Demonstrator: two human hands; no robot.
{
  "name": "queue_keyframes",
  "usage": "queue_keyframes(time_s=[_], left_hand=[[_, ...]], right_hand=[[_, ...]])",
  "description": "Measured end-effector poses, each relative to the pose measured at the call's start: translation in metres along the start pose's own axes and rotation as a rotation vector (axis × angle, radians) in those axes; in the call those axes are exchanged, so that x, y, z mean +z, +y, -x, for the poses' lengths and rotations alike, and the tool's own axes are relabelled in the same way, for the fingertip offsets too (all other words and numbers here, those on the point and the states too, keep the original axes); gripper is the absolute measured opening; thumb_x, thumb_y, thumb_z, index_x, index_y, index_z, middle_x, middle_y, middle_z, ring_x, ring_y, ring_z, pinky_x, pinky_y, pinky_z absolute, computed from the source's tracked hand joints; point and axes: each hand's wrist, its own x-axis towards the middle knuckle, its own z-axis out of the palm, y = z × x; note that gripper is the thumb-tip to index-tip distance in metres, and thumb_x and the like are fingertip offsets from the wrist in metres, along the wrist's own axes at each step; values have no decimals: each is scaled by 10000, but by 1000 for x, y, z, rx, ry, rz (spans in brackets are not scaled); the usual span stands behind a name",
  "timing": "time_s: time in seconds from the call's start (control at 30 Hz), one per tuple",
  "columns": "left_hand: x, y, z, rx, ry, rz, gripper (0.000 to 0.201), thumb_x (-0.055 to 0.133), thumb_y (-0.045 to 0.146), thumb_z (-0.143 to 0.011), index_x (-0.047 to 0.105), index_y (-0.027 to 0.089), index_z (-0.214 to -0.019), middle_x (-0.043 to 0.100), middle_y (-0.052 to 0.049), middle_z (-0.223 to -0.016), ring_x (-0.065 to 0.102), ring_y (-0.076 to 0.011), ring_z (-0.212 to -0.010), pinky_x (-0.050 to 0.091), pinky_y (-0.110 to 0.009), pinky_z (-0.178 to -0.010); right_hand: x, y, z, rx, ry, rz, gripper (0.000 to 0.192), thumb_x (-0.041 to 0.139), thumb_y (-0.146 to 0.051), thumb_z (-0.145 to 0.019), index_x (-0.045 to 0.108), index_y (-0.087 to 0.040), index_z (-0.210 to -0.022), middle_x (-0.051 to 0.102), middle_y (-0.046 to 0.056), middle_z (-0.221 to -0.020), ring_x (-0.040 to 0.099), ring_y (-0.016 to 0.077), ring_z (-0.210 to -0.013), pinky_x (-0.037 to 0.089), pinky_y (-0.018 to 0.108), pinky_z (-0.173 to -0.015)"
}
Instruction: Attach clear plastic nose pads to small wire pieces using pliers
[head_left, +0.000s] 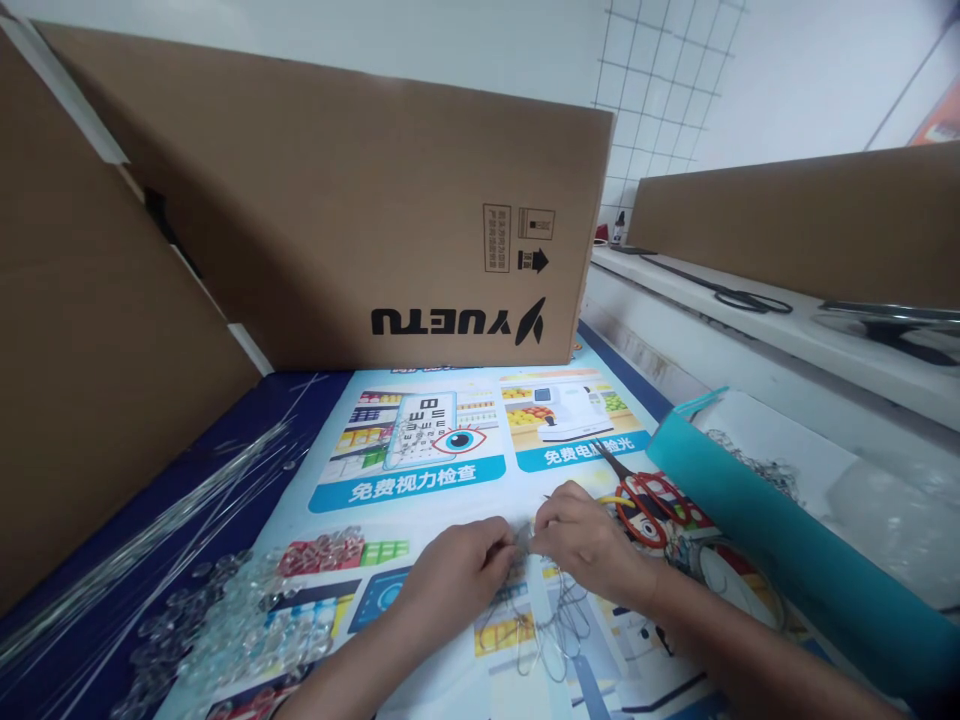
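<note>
My left hand (pixel 474 555) is closed, thumb and fingertips pinching a small clear piece (pixel 523 536), perhaps a bead; it is too blurred to be sure. Close against it on the right, my right hand (pixel 589 540) is also closed in a pinch, and what its fingertips grip is mostly hidden. A thin dark tip pokes out above its fingers. Below both hands, loops of thin wire (pixel 555 625) spread over the printed sheet. Scissors with red-orange handles (pixel 643 512) lie just beyond my right hand, beside a yellow curved piece (pixel 619 501).
Clear beads (pixel 247 620) are heaped at left, near long thin strands (pixel 150 540). A teal box (pixel 787 540) at right holds small wire pieces and clear plastic. Large cardboard panels (pixel 322 200) wall off the back and left. A white ledge (pixel 712 275) bears dark tools.
</note>
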Motion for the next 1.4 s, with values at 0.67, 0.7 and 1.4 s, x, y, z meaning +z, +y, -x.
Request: queue_keyframes(time_s=[0.67, 0.7, 1.4], left_hand=[[0, 3, 0, 1, 33, -29, 179, 426, 258, -817, 507, 202, -667, 576, 22, -610, 491, -133, -569, 244, -220, -503], [0, 3, -1, -3, 35, -31, 178, 426, 259, -816, 508, 202, -668, 575, 22, -609, 490, -133, -568, 244, -220, -502], [8, 11, 2, -10, 39, -34, 69, 517, 213, -695, 532, 219, -762, 534, 7, -780, 490, -153, -698, 273, -226, -551]], right_hand=[[-3, 1, -5, 13, -26, -91, 129, 495, -142, -852, 600, -206, -817, 630, 17, -821, 517, 148, -796, 403, 343, -792], [-3, 0, -4, 6, -35, -88, 136, 484, -138, -857, 594, -205, -813, 632, 16, -817, 522, 145, -780, 400, 347, -798], [-1, 0, -1, 9, -85, -52, 150, 439, -147, -876, 571, -188, -817, 612, 27, -753, 507, 152, -747, 396, 356, -795]])
